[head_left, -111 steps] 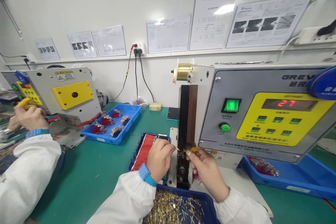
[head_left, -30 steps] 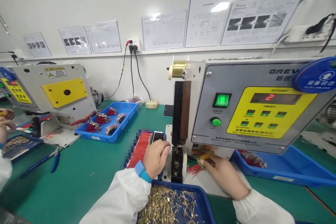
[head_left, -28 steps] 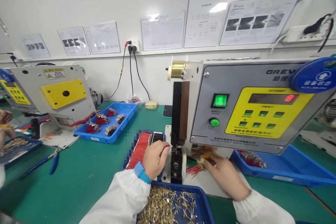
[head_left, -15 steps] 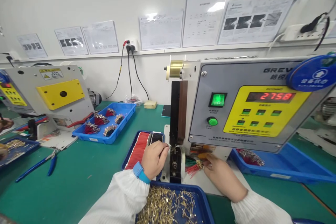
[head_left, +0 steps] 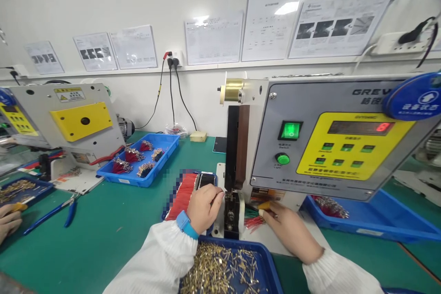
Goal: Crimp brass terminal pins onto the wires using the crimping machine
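My left hand, with a blue band at the wrist, has thumb and fingers pinched together at the front of the machine's black press head. Whatever lies between those fingertips is too small to make out. On the press's other side, my right hand has its fingers closed beside a bundle of red and green wires; a yellow-orange cover shows on a finger. What this hand grips is hidden. Under my left wrist lies a tray of red wires and black wires. Brass-coloured pins fill a blue tray in front.
The grey control panel overhangs my right hand. A blue bin with wire bundles stands right; another blue bin stands left. Blue-handled pliers lie near a co-worker's hand and a second machine.
The display went from 2758 to a single digit, seemingly 8. My right fingers shifted slightly at the wire bundle; my left hand stayed at the press. The co-worker's hand came further into view.
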Tool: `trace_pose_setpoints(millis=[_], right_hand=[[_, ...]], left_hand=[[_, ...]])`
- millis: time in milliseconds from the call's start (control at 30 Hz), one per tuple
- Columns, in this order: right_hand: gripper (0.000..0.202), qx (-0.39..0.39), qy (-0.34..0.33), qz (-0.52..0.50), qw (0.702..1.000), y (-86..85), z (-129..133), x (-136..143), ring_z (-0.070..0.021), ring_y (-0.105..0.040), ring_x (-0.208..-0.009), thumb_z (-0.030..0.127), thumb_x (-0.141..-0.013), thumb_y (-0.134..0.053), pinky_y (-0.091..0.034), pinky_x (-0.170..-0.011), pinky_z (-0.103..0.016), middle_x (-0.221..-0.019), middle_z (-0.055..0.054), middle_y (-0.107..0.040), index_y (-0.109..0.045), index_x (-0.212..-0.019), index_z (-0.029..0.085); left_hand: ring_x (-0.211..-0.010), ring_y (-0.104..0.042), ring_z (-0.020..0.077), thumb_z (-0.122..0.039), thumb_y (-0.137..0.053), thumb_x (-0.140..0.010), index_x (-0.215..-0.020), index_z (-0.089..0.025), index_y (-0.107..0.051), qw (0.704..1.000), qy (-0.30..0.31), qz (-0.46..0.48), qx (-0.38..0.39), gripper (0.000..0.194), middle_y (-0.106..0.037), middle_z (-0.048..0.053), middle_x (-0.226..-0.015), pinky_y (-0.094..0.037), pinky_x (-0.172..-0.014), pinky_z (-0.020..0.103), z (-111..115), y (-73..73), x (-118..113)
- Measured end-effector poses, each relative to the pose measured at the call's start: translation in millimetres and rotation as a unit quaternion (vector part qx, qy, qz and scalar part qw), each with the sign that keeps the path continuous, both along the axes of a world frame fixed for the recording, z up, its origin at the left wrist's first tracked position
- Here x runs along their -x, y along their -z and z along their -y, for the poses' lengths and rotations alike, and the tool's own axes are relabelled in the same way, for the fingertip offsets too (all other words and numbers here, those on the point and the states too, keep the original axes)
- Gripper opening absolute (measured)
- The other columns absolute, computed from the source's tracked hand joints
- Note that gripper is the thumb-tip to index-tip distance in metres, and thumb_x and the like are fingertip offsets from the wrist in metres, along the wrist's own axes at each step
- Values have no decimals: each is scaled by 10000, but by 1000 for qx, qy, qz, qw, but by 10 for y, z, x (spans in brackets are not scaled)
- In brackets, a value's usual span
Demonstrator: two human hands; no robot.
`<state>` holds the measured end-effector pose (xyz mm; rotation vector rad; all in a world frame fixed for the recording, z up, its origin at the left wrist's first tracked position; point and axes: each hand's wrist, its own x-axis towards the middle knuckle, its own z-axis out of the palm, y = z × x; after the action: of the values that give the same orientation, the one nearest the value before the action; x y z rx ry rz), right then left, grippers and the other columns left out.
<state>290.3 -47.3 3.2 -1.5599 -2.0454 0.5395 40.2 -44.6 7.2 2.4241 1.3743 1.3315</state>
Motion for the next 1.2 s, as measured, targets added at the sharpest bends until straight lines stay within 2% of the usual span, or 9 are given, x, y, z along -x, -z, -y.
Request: trace_pose_setpoints(millis=[133,267,400,467,567,733,867,1000,1200], right_hand=[[312,-46,10,1,999,-27,18,-8,-277,-672,-817,386,-887,-400,-504,-691,-365,-886,-103,-709,-650,-825,208],[350,-120,-2,6,993,-135,210,143,-265,-642,-779,396,-949,-374,-476,-670,-357,-832,-106,-681,-645,-854,195],[302,-48,-174,70,981,-172,525,497,-202,-625,-706,324,-959,-439,-433,-646,-295,-764,-40,-676,-629,-752,212],[149,-7,-235,123,964,-150,642,661,-210,-627,-686,334,-854,-613,-398,-595,-278,-767,-27,-686,-645,-775,211],[164,36,-278,184,942,-113,709,791,-221,-625,-662,326,-714,-737,-328,-541,-266,-754,-28,-695,-649,-778,203],[121,50,-240,154,957,-120,663,752,-155,-576,-608,175,-754,-610,-255,-515,-241,-681,2,-648,-553,-648,192],[150,51,-227,137,963,-124,638,695,-145,-562,-609,137,-795,-552,-274,-522,-232,-684,-2,-632,-516,-660,192],[140,53,-205,104,972,-94,630,668,-170,-582,-661,157,-834,-537,-333,-573,-242,-726,-15,-639,-520,-702,200],[183,40,-173,-36,983,-13,627,615,-185,-592,-681,284,-948,-399,-407,-601,-269,-740,-23,-631,-451,-781,227]], left_hand=[[-740,-598,155,-276,-400,-979,-893,-186,-621,1000,-1,-3,-3,254,-633,33,-781,-435,-670,266,7,-12,-2],[-729,-595,154,-276,-385,-982,-890,-188,-622,1000,1,-7,-1,269,-630,36,-771,-433,-666,265,12,-23,-4],[-738,-597,158,-275,-392,-980,-891,-185,-624,1000,1,-9,-2,264,-634,40,-776,-434,-667,268,9,-12,-7],[-732,-594,159,-271,-394,-978,-887,-184,-624,1000,1,-10,-5,263,-632,41,-770,-433,-666,269,6,-7,-9],[-723,-590,158,-258,-395,-974,-881,-184,-625,1000,1,-13,-8,259,-629,39,-762,-432,-666,268,1,-7,-10],[-717,-588,155,-258,-400,-971,-875,-184,-625,1000,-3,-12,-8,256,-626,37,-756,-428,-657,262,2,-11,-15],[-724,-594,154,-261,-406,-971,-876,-184,-628,1000,-2,-11,-4,254,-633,37,-768,-425,-654,259,8,-12,-20],[-716,-591,153,-262,-401,-972,-871,-182,-631,1000,-6,-15,-2,264,-631,38,-763,-424,-647,262,11,-17,-17],[-727,-595,158,-273,-402,-971,-873,-186,-633,1000,-3,-13,-6,266,-635,43,-767,-433,-663,266,14,-15,-18]])
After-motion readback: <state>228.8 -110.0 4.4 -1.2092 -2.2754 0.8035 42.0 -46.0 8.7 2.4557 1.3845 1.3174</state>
